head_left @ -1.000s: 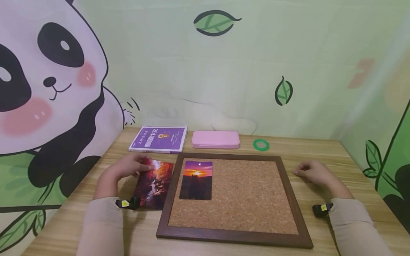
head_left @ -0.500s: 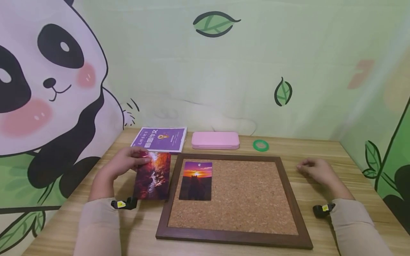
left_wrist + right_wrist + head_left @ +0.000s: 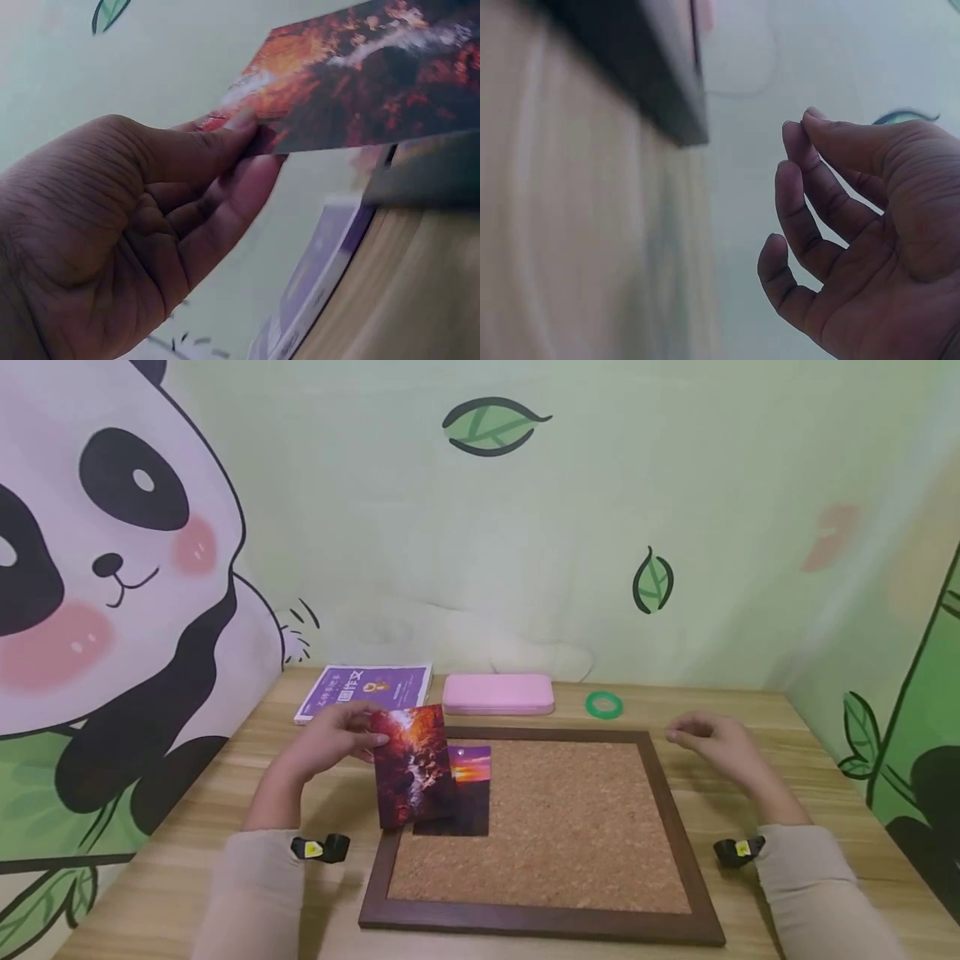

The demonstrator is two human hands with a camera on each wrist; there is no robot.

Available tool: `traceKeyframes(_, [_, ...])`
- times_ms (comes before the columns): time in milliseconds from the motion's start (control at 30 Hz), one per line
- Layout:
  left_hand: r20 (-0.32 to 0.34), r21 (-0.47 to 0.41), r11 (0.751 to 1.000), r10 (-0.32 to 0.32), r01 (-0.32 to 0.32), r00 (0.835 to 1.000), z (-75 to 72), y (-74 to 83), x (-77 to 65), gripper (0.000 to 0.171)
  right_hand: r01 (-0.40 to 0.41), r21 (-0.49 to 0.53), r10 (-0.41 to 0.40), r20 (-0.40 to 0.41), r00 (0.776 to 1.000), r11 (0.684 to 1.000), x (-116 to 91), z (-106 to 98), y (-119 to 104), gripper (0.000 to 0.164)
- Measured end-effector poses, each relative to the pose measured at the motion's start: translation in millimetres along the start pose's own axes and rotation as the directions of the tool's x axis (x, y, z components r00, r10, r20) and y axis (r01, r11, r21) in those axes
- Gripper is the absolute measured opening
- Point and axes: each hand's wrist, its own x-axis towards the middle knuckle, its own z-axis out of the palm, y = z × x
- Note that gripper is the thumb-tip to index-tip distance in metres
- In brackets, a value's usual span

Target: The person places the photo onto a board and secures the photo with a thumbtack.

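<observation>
My left hand (image 3: pixel 333 742) pinches a photo (image 3: pixel 414 768) of a rocky stream in red foliage by its upper left edge, thumb on the picture side. That photo (image 3: pixel 375 82) hangs raised over the left part of a wood-framed cork board (image 3: pixel 577 827). Behind it, partly covered, a sunset photo (image 3: pixel 472 802) lies on the cork with a small pale pin (image 3: pixel 461 752) at its top. Off the board's right edge, my right hand (image 3: pixel 716 745) hovers with loosely curled fingers. Thumb and index fingertips meet in the right wrist view, with nothing visible between them.
Along the back of the wooden table (image 3: pixel 757 718) lie a purple book (image 3: pixel 397 685), a pink case (image 3: pixel 498 693) and a green ring-shaped roll (image 3: pixel 604 704). A wall with a panda mural (image 3: pixel 135 527) rises behind them.
The left hand has lifted the stream photo from the table beside the board and carried it right, over the frame and the sunset photo. The right hand has shifted slightly up and left.
</observation>
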Motion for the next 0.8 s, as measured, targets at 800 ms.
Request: traceKeyframes(800, [0.128,0.07,0.994,0.068,-0.078,0.989,150.5,56.1,68.2,0.036,0.12,0.323,-0.132,0.015,0.991,0.939,42.6,59.6,-122.6,0.026])
